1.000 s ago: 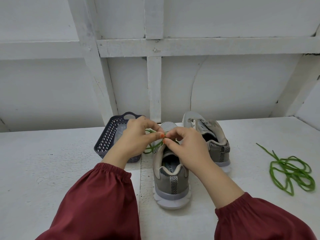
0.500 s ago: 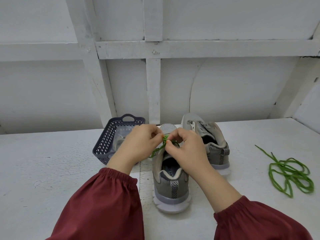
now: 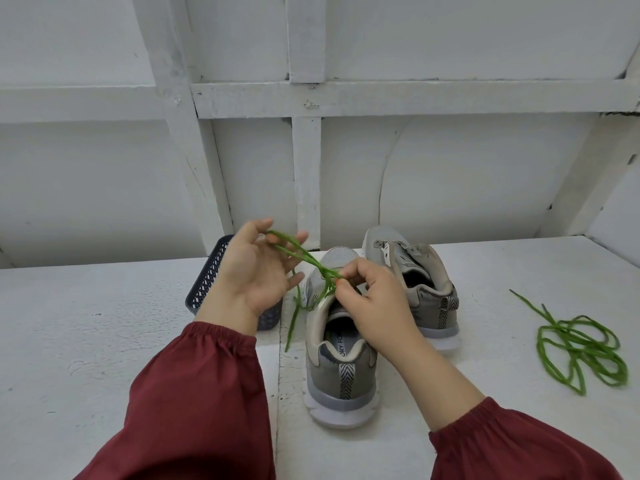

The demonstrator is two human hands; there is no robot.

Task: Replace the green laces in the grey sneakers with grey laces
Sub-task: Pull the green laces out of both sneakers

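I look onto a rough, white-painted table (image 3: 86, 341) against a white wall (image 3: 467, 174) framed by white wooden beams (image 3: 381, 98), in soft, even light.

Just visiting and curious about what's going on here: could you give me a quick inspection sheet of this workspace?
Surface: white table, rough paint.
Job's things: near sneaker has a green lace, partly pulled loose; far sneaker shows no lace; no grey ones seen.
Clutter: loose green lace on the right; dark basket on the left, contents hidden.
Grips: left hand holds the green lace's loop up; right hand pinches it at the near sneaker.
Cables: nothing seen.
Surroundings: white wall with beams.
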